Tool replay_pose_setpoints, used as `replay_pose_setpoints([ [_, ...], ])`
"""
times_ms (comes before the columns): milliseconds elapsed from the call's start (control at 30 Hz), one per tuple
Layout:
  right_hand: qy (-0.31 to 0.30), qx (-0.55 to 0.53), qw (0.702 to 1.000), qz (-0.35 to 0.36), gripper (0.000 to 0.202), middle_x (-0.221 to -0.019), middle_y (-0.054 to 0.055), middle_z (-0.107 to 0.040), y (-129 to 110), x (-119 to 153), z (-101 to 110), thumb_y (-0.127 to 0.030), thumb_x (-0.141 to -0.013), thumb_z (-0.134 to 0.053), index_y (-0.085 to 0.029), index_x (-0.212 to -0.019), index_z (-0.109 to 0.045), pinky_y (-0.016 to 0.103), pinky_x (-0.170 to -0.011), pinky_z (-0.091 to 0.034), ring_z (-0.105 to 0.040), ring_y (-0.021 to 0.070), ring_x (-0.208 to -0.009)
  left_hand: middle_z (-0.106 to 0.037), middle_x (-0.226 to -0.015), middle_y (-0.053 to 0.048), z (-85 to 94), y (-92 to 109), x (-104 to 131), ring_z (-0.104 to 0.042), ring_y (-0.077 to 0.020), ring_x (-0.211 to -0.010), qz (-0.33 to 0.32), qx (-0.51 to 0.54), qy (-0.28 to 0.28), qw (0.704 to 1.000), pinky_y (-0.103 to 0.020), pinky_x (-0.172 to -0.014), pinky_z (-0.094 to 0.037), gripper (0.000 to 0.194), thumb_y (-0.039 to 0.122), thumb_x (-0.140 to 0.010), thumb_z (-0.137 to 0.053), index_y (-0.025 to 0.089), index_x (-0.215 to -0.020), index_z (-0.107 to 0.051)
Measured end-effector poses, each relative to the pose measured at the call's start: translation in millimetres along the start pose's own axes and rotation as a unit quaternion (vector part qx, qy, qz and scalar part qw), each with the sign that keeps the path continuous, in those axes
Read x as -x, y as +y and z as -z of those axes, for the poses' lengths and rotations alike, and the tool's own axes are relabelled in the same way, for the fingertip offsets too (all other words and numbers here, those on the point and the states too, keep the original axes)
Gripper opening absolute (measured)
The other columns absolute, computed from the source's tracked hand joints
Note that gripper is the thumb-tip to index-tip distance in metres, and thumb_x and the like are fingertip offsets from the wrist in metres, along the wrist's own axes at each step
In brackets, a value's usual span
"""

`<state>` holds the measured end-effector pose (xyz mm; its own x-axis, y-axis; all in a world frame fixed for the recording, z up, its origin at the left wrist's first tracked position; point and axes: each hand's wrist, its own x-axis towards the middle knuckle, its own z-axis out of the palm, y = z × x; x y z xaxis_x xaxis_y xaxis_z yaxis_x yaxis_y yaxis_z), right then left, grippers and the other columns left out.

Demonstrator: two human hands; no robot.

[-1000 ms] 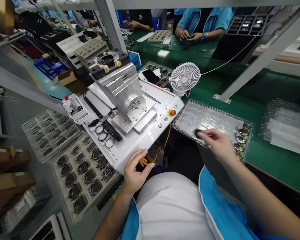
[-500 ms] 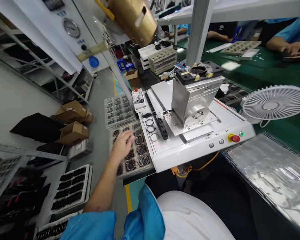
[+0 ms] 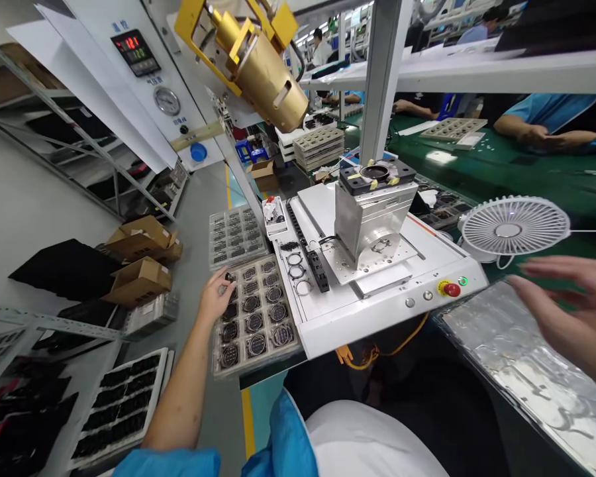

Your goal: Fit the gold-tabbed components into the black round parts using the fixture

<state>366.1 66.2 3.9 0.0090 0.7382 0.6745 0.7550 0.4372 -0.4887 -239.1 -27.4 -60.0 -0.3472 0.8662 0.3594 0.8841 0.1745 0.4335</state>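
My left hand [image 3: 214,297] is over the far left corner of a clear plastic tray [image 3: 294,354], its fingers closed on a small dark round part [image 3: 229,277]. Dark round watch-like parts [image 3: 256,344] fill the tray's pockets in rows. On the other side, my right hand [image 3: 571,308] is raised with fingers apart and nothing in it, above a silvery wrapped surface [image 3: 521,358]. Between the hands stands a white machine base [image 3: 328,328] carrying a metal block fixture [image 3: 362,225] with a black ring-shaped nest on top [image 3: 376,173].
A gold cylindrical press head [image 3: 273,86] hangs over the machine. Several thin rings [image 3: 296,271] lie beside a black strip [image 3: 319,270]. A red stop button [image 3: 451,289] sits on the front edge. A white fan [image 3: 514,225] stands right; co-workers' hands [image 3: 544,138] are beyond.
My left hand has moved left across the tray to its far corner and closed on a part. My right hand has come into view at the right. The camera view has shifted.
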Motion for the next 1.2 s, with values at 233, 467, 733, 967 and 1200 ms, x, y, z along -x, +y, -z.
replay_pose_setpoints([
  [233, -0.090, -0.113, 0.955, 0.259, 0.021, -0.122, 0.014, -0.070, -110.5, -146.1, -66.0, -0.027, -0.091, -0.059, -0.019, -0.106, -0.071, 0.053, -0.103, -0.052, -0.063, 0.0316, -0.120, -0.070, -0.126, -0.014, 14.6, 89.2, -2.6, -0.074, -0.0234, -0.102, -0.157, 0.171, 0.077, 0.970, -0.040, -0.088, -0.062, 0.022, 0.038, -0.096, -0.062, 0.019, -0.086, -0.067],
  [467, -0.354, -0.080, 0.896, 0.256, 0.019, -0.091, 0.001, -0.073, -131.2, -229.5, -81.5, -0.020, -0.077, -0.073, -0.025, -0.095, -0.076, 0.042, -0.085, -0.058, -0.069, 0.0240, -0.087, -0.075, -0.119, -0.011, 25.0, 174.9, -23.1, -0.077, -0.0227, -0.097, -0.255, 0.314, 0.099, 0.909, -0.039, -0.085, -0.065, 0.010, 0.027, -0.094, -0.069, 0.021, -0.098, -0.075],
  [733, -0.107, -0.296, 0.938, 0.143, 0.029, -0.104, 0.007, -0.072, -115.1, -194.9, -73.9, -0.031, -0.082, -0.077, -0.016, -0.106, -0.069, 0.044, -0.095, -0.058, -0.069, 0.0233, -0.096, -0.082, -0.109, -0.006, 25.6, 324.6, -107.1, -0.077, -0.0220, -0.094, -0.339, 0.172, 0.089, 0.921, -0.034, -0.083, -0.060, 0.016, 0.037, -0.089, -0.076, 0.024, -0.082, -0.082],
  [967, -0.050, -0.332, 0.942, 0.024, 0.031, -0.103, 0.008, -0.074, -73.3, -99.6, -38.1, -0.038, -0.081, -0.079, -0.021, -0.105, -0.067, 0.043, -0.090, -0.061, -0.072, 0.0252, -0.096, -0.071, -0.060, -0.005, 21.4, 389.8, -139.8, -0.075, -0.0256, -0.074, -0.335, -0.002, -0.042, 0.941, -0.038, -0.076, -0.054, 0.057, 0.061, -0.097, -0.055, 0.019, -0.063, -0.072],
  [1200, -0.102, -0.283, 0.923, -0.242, 0.048, -0.105, 0.014, -0.074, 24.3, 24.6, -37.5, -0.053, -0.078, -0.078, -0.021, -0.111, -0.064, 0.050, -0.086, -0.062, -0.072, 0.0318, -0.097, -0.066, -0.139, -0.015, 9.7, 352.8, -125.7, -0.053, -0.0413, -0.140, -0.419, 0.086, -0.095, 0.899, -0.063, -0.118, -0.038, 0.069, 0.067, -0.082, -0.072, 0.017, -0.129, -0.068],
])
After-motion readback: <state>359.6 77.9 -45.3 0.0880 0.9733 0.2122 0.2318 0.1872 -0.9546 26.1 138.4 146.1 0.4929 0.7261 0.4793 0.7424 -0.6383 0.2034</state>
